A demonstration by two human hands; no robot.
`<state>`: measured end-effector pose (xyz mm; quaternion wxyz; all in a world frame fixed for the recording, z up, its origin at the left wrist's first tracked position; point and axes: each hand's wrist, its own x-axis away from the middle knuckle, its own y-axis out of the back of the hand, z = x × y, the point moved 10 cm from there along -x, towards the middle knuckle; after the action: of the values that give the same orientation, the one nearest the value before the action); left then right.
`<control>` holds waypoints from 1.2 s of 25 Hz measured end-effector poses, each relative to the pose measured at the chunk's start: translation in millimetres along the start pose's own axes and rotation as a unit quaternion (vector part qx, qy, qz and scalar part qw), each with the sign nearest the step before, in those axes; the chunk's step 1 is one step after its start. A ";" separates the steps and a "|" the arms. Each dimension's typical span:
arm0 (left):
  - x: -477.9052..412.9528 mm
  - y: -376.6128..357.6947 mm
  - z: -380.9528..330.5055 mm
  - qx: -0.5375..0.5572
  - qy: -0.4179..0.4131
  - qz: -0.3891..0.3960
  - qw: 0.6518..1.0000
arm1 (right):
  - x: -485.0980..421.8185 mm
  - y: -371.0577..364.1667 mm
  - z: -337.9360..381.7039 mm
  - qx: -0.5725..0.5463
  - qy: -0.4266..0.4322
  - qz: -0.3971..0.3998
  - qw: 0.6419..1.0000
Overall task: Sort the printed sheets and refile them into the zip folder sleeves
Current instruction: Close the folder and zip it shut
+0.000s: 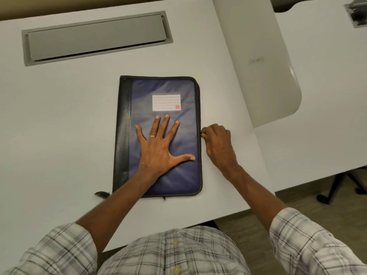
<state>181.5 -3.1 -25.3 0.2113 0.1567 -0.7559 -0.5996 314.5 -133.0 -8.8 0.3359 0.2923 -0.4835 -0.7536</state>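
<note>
Zip folder (pixel 168 86): closed, lying flat near the middle of the white desk (pixel 59 116); blue padded cover facing up, black spine strip (pixel 123 126) along its left side.
Label (pixel 166 102): white ruled card with a small red square, on the upper half of the cover.
Left hand (pixel 156 143): palm down on the cover below the label; fingers (pixel 166 122) straight and spread, thumb reaching toward the folder's right edge; a gold ring (pixel 152 136) on one finger.
Right hand (pixel 218 141): on the desk just beside the folder's right edge; fingers curled, tips pinching a small dark zip pull (pixel 201 133) about halfway along that edge.
Printed sheets: none visible with the folder closed.
Cable hatch (pixel 95 38): grey lid set into the desk, beyond the folder.
Dark tab (pixel 101 194): small, on the desk by the folder's near left corner; what it is cannot be told.
Sleeves (pixel 309 245): plaid, rolled to the forearm.
</note>
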 end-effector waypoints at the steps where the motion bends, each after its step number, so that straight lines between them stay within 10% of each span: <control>1: -0.9 0.6 0.6 0.003 0.006 0.000 1.000 | 2.7 -0.2 1.8 0.004 0.005 0.005 1.000; 10: -24.9 -1.4 2.7 0.029 0.116 0.021 0.993 | 49.4 -3.2 22.8 -0.020 0.027 0.026 0.999; 30: -20.7 -0.1 -2.9 -0.009 0.088 0.001 0.996 | -74.2 8.2 -32.3 -0.003 -0.109 -0.104 0.989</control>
<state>200.8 4.6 -27.5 0.2787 0.2062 -0.7293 -0.5899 385.8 -94.1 -4.3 0.2021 0.2563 -0.4821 -0.8131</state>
